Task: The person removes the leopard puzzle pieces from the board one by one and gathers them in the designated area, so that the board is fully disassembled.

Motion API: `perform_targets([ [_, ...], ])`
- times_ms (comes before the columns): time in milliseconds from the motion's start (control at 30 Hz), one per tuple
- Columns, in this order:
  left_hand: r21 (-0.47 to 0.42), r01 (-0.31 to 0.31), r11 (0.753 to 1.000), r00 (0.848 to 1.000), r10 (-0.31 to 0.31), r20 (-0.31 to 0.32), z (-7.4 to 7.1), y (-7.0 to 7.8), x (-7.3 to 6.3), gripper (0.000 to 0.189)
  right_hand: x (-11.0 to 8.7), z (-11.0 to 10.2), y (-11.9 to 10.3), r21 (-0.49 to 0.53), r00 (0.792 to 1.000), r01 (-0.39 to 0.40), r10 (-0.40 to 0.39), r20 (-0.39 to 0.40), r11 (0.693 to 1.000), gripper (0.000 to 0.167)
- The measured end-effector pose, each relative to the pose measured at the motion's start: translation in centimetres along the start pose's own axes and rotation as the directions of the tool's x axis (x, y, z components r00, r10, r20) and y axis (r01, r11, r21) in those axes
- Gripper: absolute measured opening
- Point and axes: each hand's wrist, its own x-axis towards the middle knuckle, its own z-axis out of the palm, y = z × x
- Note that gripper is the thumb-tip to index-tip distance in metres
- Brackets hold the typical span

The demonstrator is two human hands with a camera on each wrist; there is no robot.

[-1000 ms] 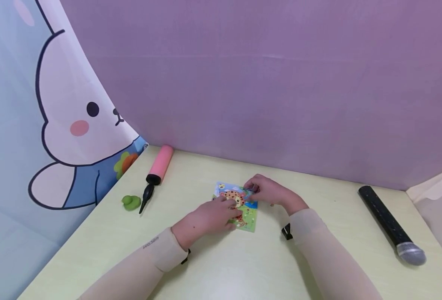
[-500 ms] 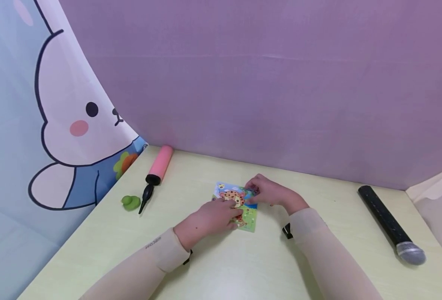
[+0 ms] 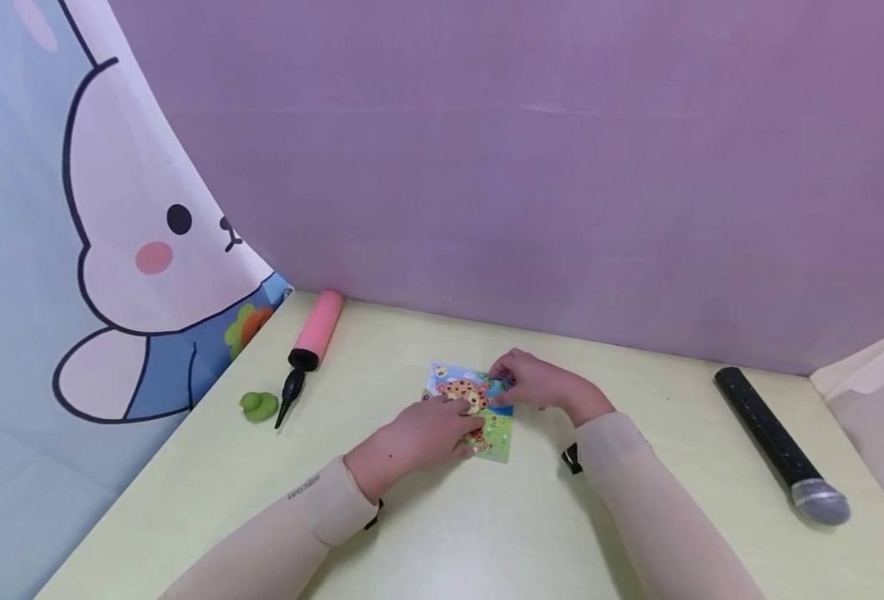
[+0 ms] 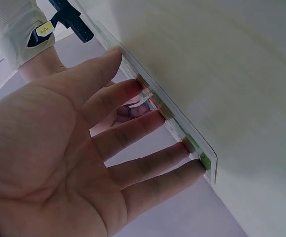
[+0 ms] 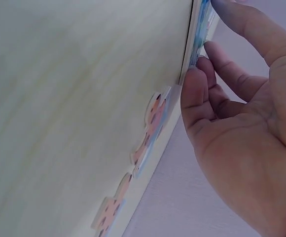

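Observation:
A small flat jigsaw puzzle (image 3: 497,442) with a cartoon leopard on blue and green lies on the table. My left hand (image 3: 427,429) covers its lower left part; in the left wrist view the spread fingertips press on the puzzle's face (image 4: 209,158). At the upper right corner, my right hand (image 3: 539,383) has its fingers curled and pinches at a blue piece (image 5: 202,24) between thumb and fingers. Loose spotted puzzle pieces (image 5: 153,123) lie on the table below the right palm, mostly hidden in the head view.
At the left lie a pink hand pump (image 3: 320,325) with a black nozzle and a green toy duck (image 3: 259,406). A black microphone (image 3: 764,433) with a silver head lies at the right. Purple cloth (image 3: 531,183) stands behind the table's back edge.
Both hands keep their places on the puzzle, and the table's things lie as before. Only the head view has turned slightly.

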Motion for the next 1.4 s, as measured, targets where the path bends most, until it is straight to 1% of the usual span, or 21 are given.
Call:
perform_targets([
  [267,0.011,-0.008,1.0,1.0,0.008,-0.004,0.0,-0.07,0.06,0.051,0.35,0.09,-0.07,0.018,1.0,-0.017,0.017,0.005,1.0,0.048],
  [467,0.016,-0.013,1.0,1.0,0.013,-0.003,0.09,-0.05,0.07,0.051,0.49,0.13,-0.07,0.049,0.999,-0.045,0.044,0.015,0.998,0.051],
  [600,0.015,-0.009,1.0,1.0,0.009,0.0,0.03,-0.02,0.06,0.051,0.56,0.18,-0.02,0.047,0.999,-0.038,0.037,0.01,0.998,0.051],
  [867,0.02,-0.014,1.0,1.0,0.014,-0.009,-0.13,-0.02,0.0,0.052,0.59,0.27,0.02,0.026,1.0,-0.01,0.01,-0.012,1.0,0.048],
  [967,0.019,-0.014,1.0,1.0,0.014,-0.011,-0.17,-0.01,0.0,0.052,0.63,0.35,0.07,0.044,1.0,-0.003,0.004,-0.018,0.999,0.046],
  [1167,0.028,-0.014,1.0,1.0,0.014,-0.01,-0.25,0.06,-0.04,0.05,0.62,0.62,0.32,0.103,1.0,-0.013,0.016,-0.024,0.995,0.043],
  [1400,0.023,-0.008,1.0,1.0,0.008,-0.005,-0.32,0.14,-0.11,0.049,0.35,0.85,0.44,0.122,0.998,0.007,0.001,-0.063,0.992,0.033],
])
